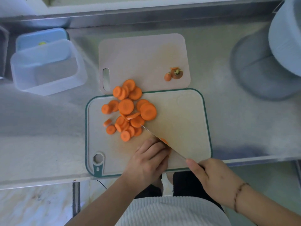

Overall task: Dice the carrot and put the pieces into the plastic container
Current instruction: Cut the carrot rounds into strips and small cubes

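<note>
The carrot [164, 141] is hard and a bit slippery, so it could roll; best to hold it from the top, fingertips tucked back. The left hand [147, 162] curls over the last bit of it on the board [187, 115]. The right hand [210, 175] grips the knife [156, 136]. Round slices [128, 108] lie in a pile. The box [47, 69] sits far left, with no carrot inside. Most of the carrot end is hidden under the fingers, so its size is hard to tell

Head view, steeply down, close over the cutting board [187, 121]
</note>
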Demonstrator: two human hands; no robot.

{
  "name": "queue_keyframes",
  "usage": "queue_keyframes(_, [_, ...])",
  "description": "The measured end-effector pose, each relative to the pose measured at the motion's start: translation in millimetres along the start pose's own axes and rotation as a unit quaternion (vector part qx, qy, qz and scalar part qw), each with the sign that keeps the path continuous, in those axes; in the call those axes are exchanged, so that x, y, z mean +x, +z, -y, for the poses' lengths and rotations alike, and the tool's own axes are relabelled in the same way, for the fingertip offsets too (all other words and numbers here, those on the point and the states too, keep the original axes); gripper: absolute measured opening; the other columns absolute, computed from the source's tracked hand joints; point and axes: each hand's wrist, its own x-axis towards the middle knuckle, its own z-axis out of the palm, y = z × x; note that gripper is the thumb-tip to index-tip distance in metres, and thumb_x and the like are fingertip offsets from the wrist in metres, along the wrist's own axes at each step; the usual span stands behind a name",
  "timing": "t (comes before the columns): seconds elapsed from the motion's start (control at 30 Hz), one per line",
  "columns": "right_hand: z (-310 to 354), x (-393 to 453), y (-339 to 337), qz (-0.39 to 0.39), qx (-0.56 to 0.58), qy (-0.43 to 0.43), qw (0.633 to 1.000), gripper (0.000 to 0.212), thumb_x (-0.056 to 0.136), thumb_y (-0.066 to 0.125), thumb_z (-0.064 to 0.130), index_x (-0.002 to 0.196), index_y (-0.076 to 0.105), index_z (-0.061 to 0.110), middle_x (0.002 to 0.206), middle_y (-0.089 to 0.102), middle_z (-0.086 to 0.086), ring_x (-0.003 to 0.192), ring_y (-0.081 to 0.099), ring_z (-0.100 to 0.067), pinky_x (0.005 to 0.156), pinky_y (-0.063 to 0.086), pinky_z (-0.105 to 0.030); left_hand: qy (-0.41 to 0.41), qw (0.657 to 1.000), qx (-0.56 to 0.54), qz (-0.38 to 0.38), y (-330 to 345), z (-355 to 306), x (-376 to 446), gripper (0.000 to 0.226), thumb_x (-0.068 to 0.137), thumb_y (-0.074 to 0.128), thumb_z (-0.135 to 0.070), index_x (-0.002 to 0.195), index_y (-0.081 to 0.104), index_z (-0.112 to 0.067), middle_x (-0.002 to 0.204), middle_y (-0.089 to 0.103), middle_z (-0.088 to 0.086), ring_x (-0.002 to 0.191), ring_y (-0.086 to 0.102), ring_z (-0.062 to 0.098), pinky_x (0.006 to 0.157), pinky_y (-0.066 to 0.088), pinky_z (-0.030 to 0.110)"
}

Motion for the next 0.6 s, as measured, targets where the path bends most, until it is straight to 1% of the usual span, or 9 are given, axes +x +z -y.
queue_keyframes(0.1, [0.2, 1.6, 1.0, -0.009, 0.006, -0.013, 1.000, 0.065, 0.078, 0.018, 0.077, 0.048, 0.027, 0.019, 0.039, 0.031, 0.003, 0.042, 0.030, -0.012, 0.047, 0.029, -0.023, 0.003, 1.000, 0.018, 0.005, -2.5, -0.9, -1.5, 0.010, 0.092, 0.073, -0.014, 0.099, 0.077, -0.009, 0.106, 0.071, 0.003, 0.104, 0.065, 0.028, 0.087, 0.052, 0.040])
queue_keyframes(0.17, [-3.2, -5.5, -1.7, -0.016, 0.013, -0.017, 1.000, 0.070, 0.080, 0.015, 0.079, 0.048, 0.027, 0.018, 0.041, 0.032, 0.003, 0.043, 0.031, -0.011, 0.047, 0.030, -0.022, 0.002, 1.000, 0.030, 0.003, -3.0, -0.7, -4.0, 0.011, 0.092, 0.074, -0.015, 0.099, 0.077, -0.009, 0.106, 0.071, 0.003, 0.102, 0.065, 0.029, 0.086, 0.051, 0.040])
queue_keyframes(0.2, [-5.4, -10.1, -3.7, -0.018, 0.017, -0.020, 0.999, 0.072, 0.080, 0.014, 0.081, 0.048, 0.031, 0.019, 0.043, 0.033, 0.003, 0.044, 0.031, -0.011, 0.047, 0.030, -0.022, 0.001, 1.000, 0.029, 0.000, -2.6, -0.7, -5.1, 0.011, 0.091, 0.076, -0.014, 0.099, 0.077, -0.007, 0.106, 0.071, 0.004, 0.101, 0.065, 0.029, 0.087, 0.051, 0.039])
queue_keyframes(0.27, [-9.0, -19.3, -7.5, -0.015, 0.010, -0.020, 1.000, 0.070, 0.074, 0.013, 0.086, 0.052, 0.039, 0.024, 0.045, 0.034, 0.004, 0.045, 0.032, -0.012, 0.048, 0.028, -0.020, -0.001, 1.000, 0.023, -0.012, -1.9, -0.8, -7.1, 0.009, 0.090, 0.076, -0.013, 0.096, 0.077, -0.006, 0.104, 0.072, 0.005, 0.102, 0.064, 0.028, 0.090, 0.051, 0.037])
queue_keyframes(0.3, [-10.6, -22.5, -8.7, -0.009, 0.002, -0.014, 1.000, 0.073, 0.071, 0.012, 0.087, 0.052, 0.038, 0.022, 0.045, 0.034, 0.003, 0.046, 0.032, -0.012, 0.048, 0.027, -0.020, -0.002, 1.000, 0.020, -0.020, -1.6, -0.9, -7.4, 0.009, 0.091, 0.075, -0.013, 0.095, 0.078, -0.006, 0.103, 0.072, 0.004, 0.102, 0.063, 0.026, 0.092, 0.051, 0.035])
queue_keyframes(0.37, [-14.4, -25.6, -8.4, -0.004, -0.009, 0.003, 1.000, 0.079, 0.068, 0.011, 0.089, 0.051, 0.029, 0.015, 0.045, 0.034, 0.003, 0.046, 0.034, -0.013, 0.048, 0.026, -0.020, -0.004, 0.999, 0.016, -0.028, -0.8, -1.0, -7.4, 0.009, 0.090, 0.074, -0.013, 0.094, 0.078, -0.006, 0.102, 0.073, 0.004, 0.104, 0.062, 0.025, 0.092, 0.051, 0.035])
queue_keyframes(0.5, [-17.6, -24.5, -2.8, 0.007, -0.009, 0.006, 1.000, 0.080, 0.068, 0.008, 0.091, 0.053, 0.027, 0.014, 0.047, 0.034, 0.002, 0.048, 0.034, -0.012, 0.050, 0.026, -0.020, -0.010, 0.999, 0.012, -0.029, -0.5, -1.2, -6.2, 0.008, 0.088, 0.077, -0.012, 0.093, 0.079, -0.006, 0.101, 0.073, 0.004, 0.103, 0.063, 0.025, 0.091, 0.052, 0.034])
queue_keyframes(0.6, [-14.4, -20.3, -1.0, 0.014, 0.006, 0.005, 1.000, 0.077, 0.072, 0.010, 0.087, 0.051, 0.027, 0.015, 0.045, 0.031, 0.002, 0.047, 0.030, -0.013, 0.049, 0.027, -0.021, -0.010, 1.000, 0.000, -0.029, -1.4, -0.7, -5.0, 0.007, 0.090, 0.076, -0.012, 0.093, 0.079, -0.006, 0.101, 0.073, 0.004, 0.102, 0.065, 0.025, 0.091, 0.053, 0.033])
